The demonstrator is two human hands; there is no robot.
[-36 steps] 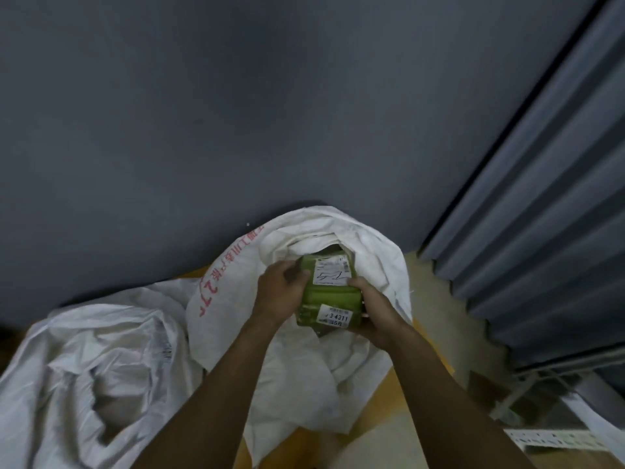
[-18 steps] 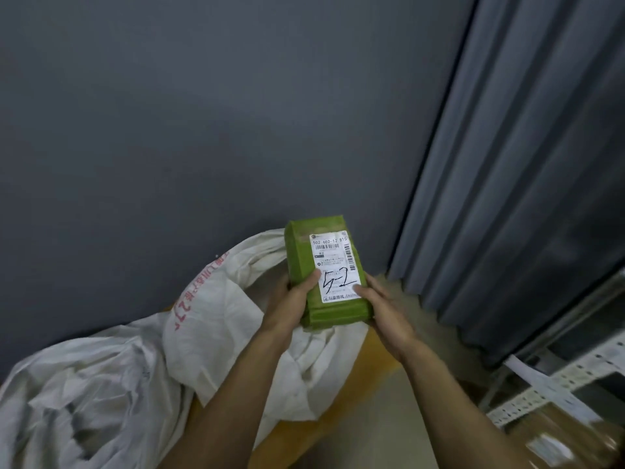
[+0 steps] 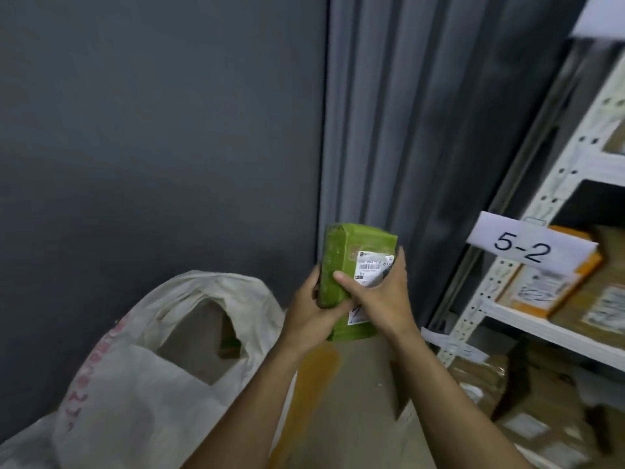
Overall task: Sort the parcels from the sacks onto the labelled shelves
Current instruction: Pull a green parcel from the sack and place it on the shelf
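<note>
**Green parcel up in both hands beside shelf 5-2**

Two bare forearms rise from the bottom edge. The left hand (image 3: 309, 314) cups the lower left corner of the green parcel (image 3: 340, 265), fingers curled behind it. The right hand (image 3: 384, 296) clamps the right edge, thumb laid across the front. The parcel stands upright at centre frame, a glossy plastic-wrapped block, its white shipping label (image 3: 370, 265) half covered by that right hand.

Lower left, a white woven sack (image 3: 135, 394) gapes open, with red print down its side. Below the hands, beige floor carries a yellow stripe (image 3: 316, 367).

On the right is a white perforated metal rack (image 3: 490, 292) with a paper tag reading 5-2 (image 3: 522, 250) and an orange-edged box (image 3: 554, 289) behind it, motion-blurred. Brown cartons (image 3: 482, 379) sit below. Behind it all hang a pleated grey curtain (image 3: 422, 130) and a flat dark wall (image 3: 152, 130).
</note>
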